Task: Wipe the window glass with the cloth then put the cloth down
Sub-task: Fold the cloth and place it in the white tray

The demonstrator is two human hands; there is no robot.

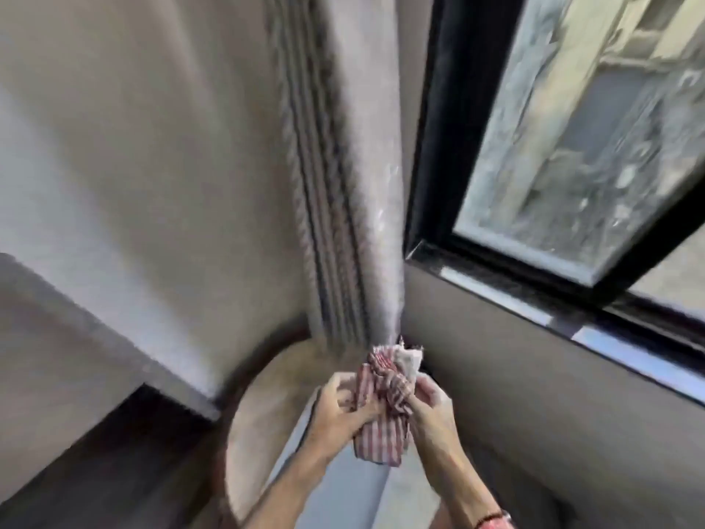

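Low in the blurred view, the left hand (339, 408) and right hand (431, 410) meet, both clenched on the bunched red-and-white striped cloth (383, 406), below the grey curtain (343, 185), with the black-framed window glass (572, 127) up at the right.

Round tan table (259, 414) sits at lower centre of the frame, its dark rim curving left; the top is blurred, bare where it shows. Dark floor (126, 460) shows at lower left.
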